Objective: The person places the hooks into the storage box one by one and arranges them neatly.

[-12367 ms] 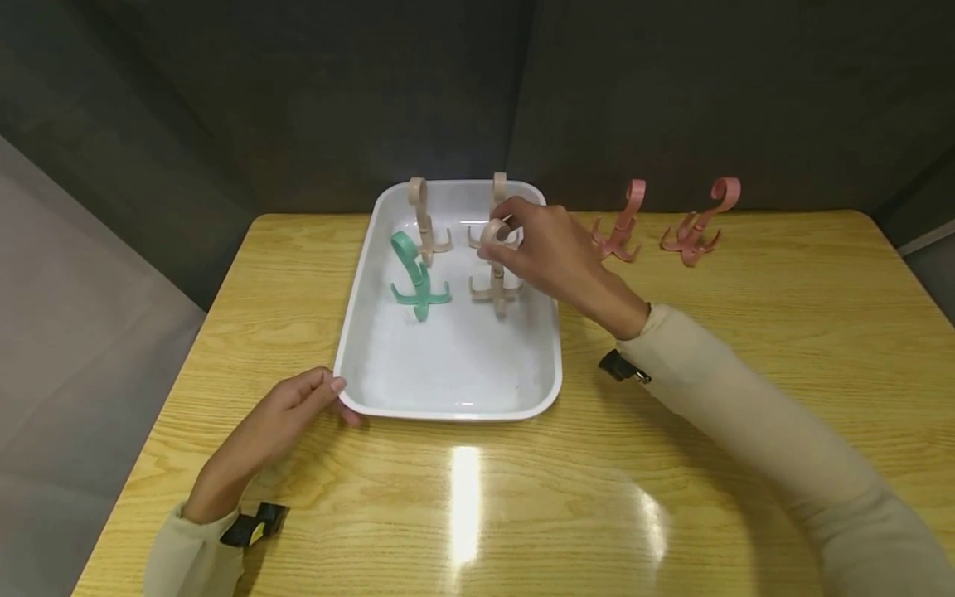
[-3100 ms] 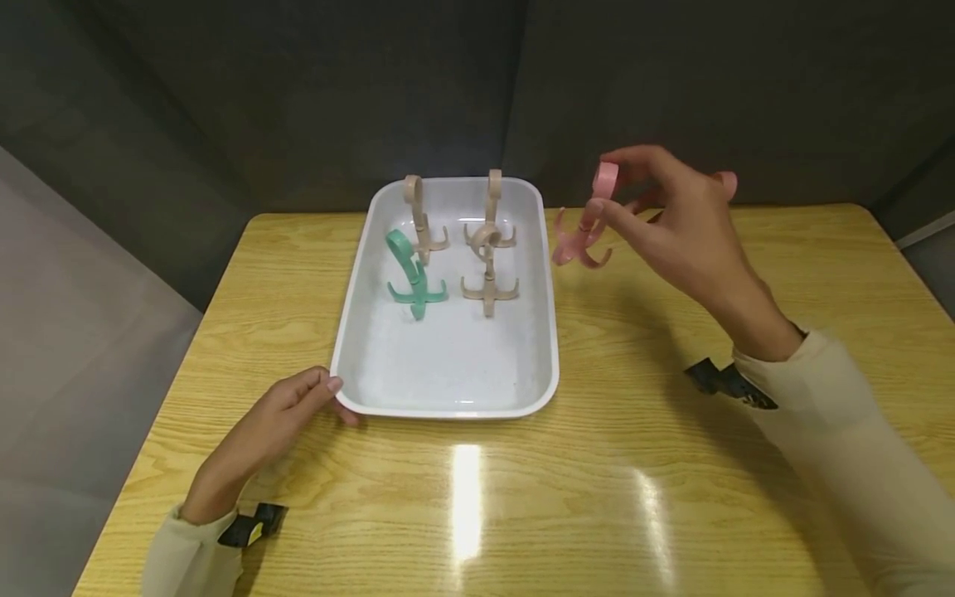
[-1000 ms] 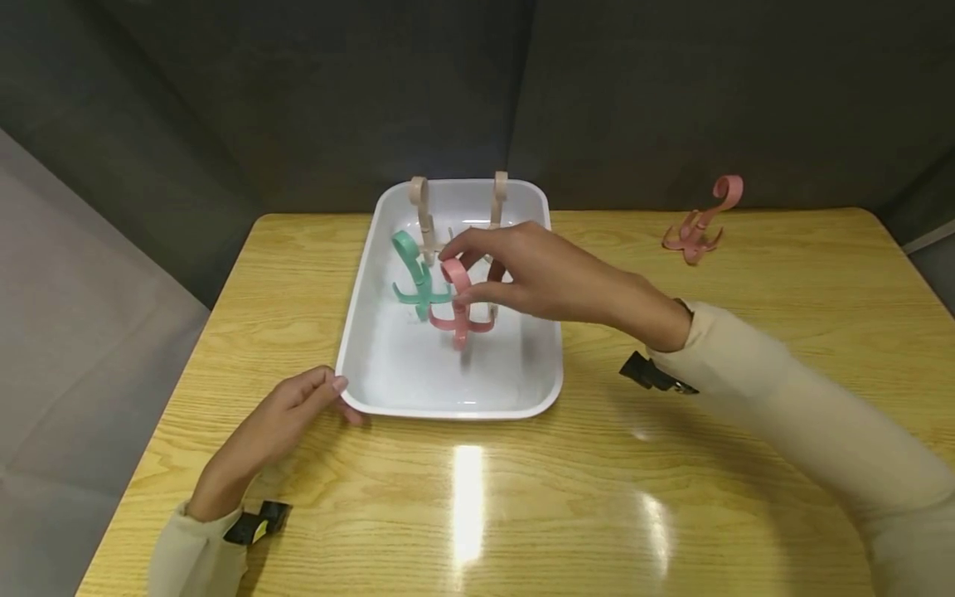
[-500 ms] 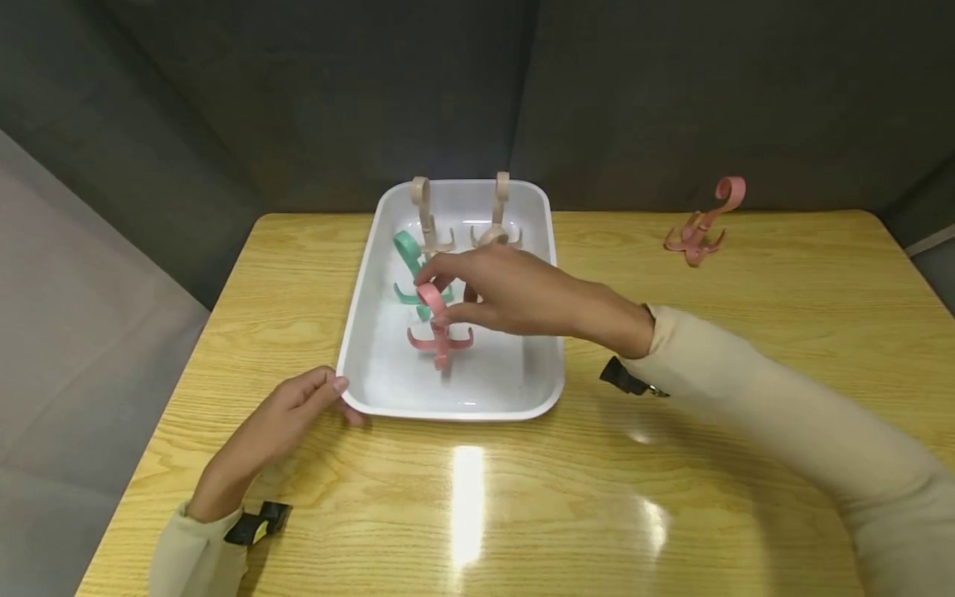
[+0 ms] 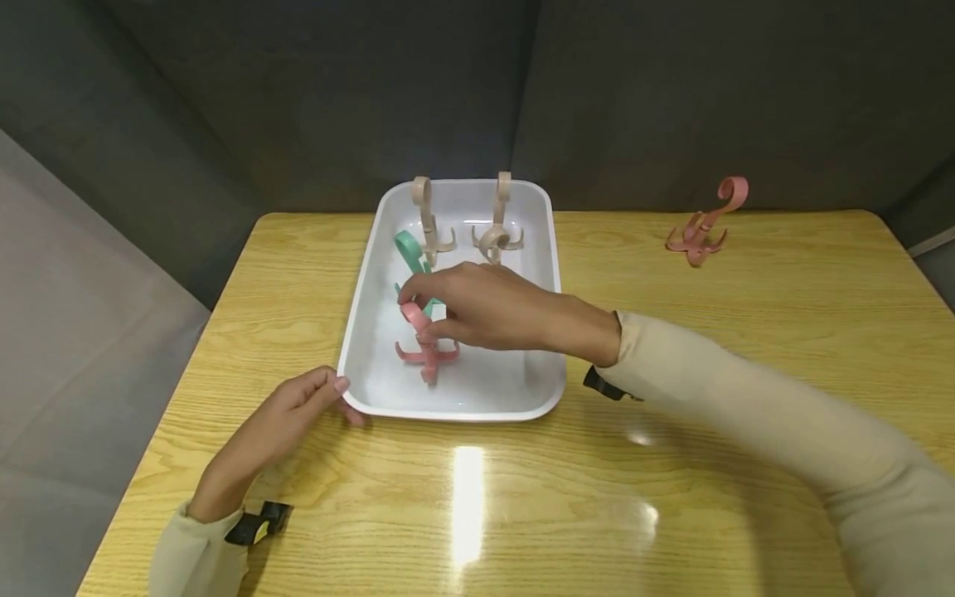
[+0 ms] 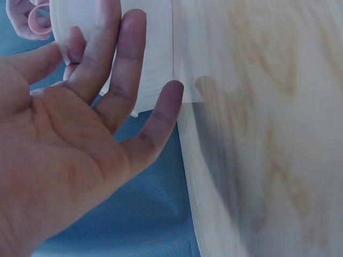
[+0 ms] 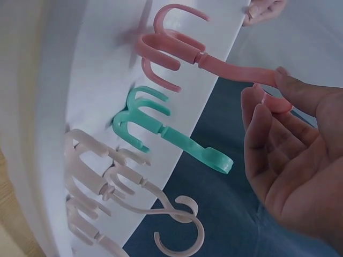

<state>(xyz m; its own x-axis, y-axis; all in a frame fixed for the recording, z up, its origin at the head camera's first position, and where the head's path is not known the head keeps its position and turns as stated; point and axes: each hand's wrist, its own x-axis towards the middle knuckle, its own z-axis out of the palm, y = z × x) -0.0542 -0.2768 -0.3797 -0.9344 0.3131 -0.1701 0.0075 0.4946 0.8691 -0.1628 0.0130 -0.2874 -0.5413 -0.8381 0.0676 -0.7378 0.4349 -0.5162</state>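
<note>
Placement of the pink hook (image 5: 422,348) is nearly complete: since half a second ago it has been carried nearer the front of the white tray (image 5: 540,398), in front of the green hook (image 5: 409,251). Its curled top is pinched by the right hand (image 5: 477,307); its prongs point down at the floor. The tray rim is touched by the relaxed left hand (image 5: 287,414).

A second pink hook (image 5: 704,224) stands on my wooden table (image 5: 671,348) near its far right corner. Near the tray's far edge I see two beige hooks (image 5: 427,217) upright, a third beige hook (image 5: 492,242) just before them, and a green hook (image 5: 410,253).
</note>
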